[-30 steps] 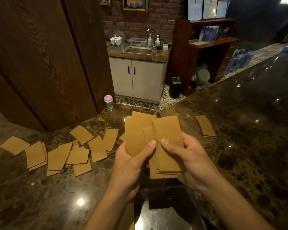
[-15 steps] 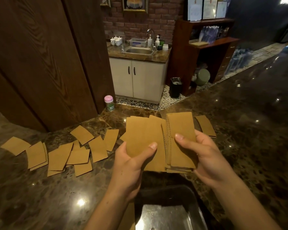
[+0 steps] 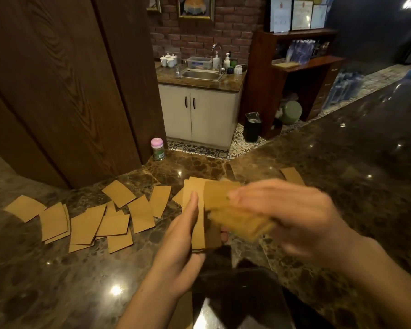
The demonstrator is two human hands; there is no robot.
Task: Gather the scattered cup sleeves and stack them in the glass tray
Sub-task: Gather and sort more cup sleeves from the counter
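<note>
- Dark marble table [image 3: 57,281] fills the room's near side. A sink cabinet [image 3: 199,115] stands at twelve o'clock under a brick wall, and a pink-lidded jar [image 3: 157,149] sits at the table's far edge.
- The left hand [image 3: 180,252] holds a fan of sleeves [image 3: 196,210] upright, thumb laid flat along the front face and fingers tucked behind.
- The right hand [image 3: 290,217] is blurred. Its fingers are wrapped over a thick bundle [image 3: 237,222], which meets the fan's right edge. I cannot tell whether the two are merged yet.
- The glass tray [image 3: 235,288] waits at six o'clock, just below the hands. I can make out only glare on its floor, no sleeves.
- The scattered sleeves [image 3: 86,224] lie overlapping at nine o'clock of the hands, and a lone sleeve [image 3: 292,175] lies at one o'clock.
- The step in hand looks like joining the two lots into one.
- To do it well, loosen the left thumb so the bundle can slide in flush. Turn every curved edge the same way, then tap the long edge on the table to square the pile.
- Lower the pile flat into the tray rather than dropping it, since thin card fans out and slips easily.
</note>
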